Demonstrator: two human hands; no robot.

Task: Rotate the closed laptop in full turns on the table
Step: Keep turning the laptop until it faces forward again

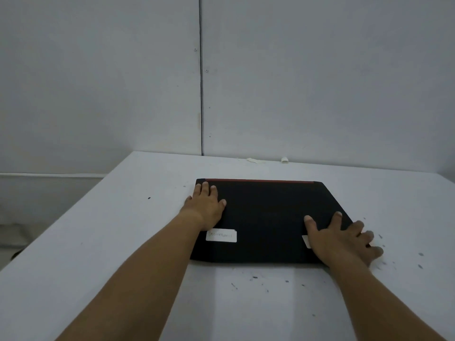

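Laptop: closed, lying flat on the white table, toward its far half and a little right of centre, well short of the grey wall panels. Lid is matte black, rectangular with clipped corners at the far edge, and a thin red strip runs along that far edge.

Labels: one white rectangular sticker sits on the lid near the front left, just below your left wrist. It carries handwriting, too blurred to read with confidence. A second white sticker shows only as a sliver under the edge of your right hand.

Your left hand lies flat, palm down, on the lid's far left corner, fingers together and extended, thumb out to the side. Your right hand is pressed flat on the near right corner, fingers spread wide, the outer ones reaching over the lid's right edge. Neither hand is closed around anything; both simply press on the lid.

Table surface: smooth, white, speckled with small dark marks, densest near the front right. A few pale scraps lie at the table's far edge against the wall.
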